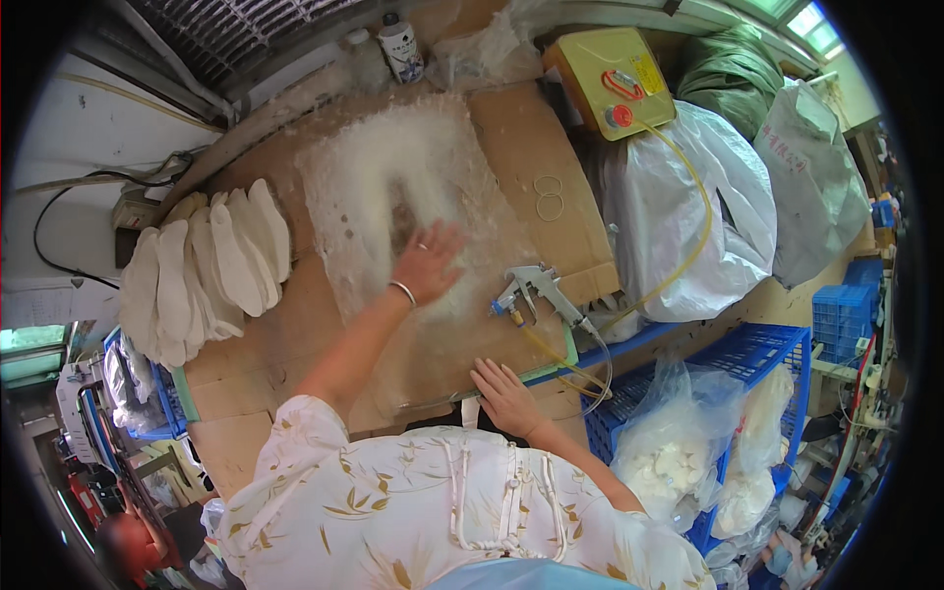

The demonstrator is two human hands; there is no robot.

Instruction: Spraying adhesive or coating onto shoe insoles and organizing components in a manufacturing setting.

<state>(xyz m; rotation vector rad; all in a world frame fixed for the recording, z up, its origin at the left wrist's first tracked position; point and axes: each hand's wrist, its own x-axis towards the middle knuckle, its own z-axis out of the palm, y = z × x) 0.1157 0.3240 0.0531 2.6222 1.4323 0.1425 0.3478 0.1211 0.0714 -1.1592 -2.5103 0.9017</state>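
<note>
A: Entry, near edge first. Where was the right hand [506, 396]?

B: It lay flat at the near edge of the tabletop [472, 339], fingers spread, grip wide and holding nothing. The spray gun [536, 290] lay just beyond it, apart from it, its long axis running left to right, nozzle end toward the left, with a yellow hose [688, 246] trailing off to the right.

A: And the left hand [426, 261]?

B: Farther out, palm down and open on the white-crusted cardboard sheet [393, 187], touching the white residue; grip wide, nothing held. A bangle sat on that wrist.

A: Which hand was nearer the gun?

B: The right one; the gun lay up and slightly right of it. The left hand was to the gun's left, at similar depth.

A: Beyond that?

B: A fanned stack of white insoles [211, 265] at far left, two rubber bands [549, 197] on the cardboard, a yellow canister [610, 84] and a small bottle [401, 49] at the back.
</note>
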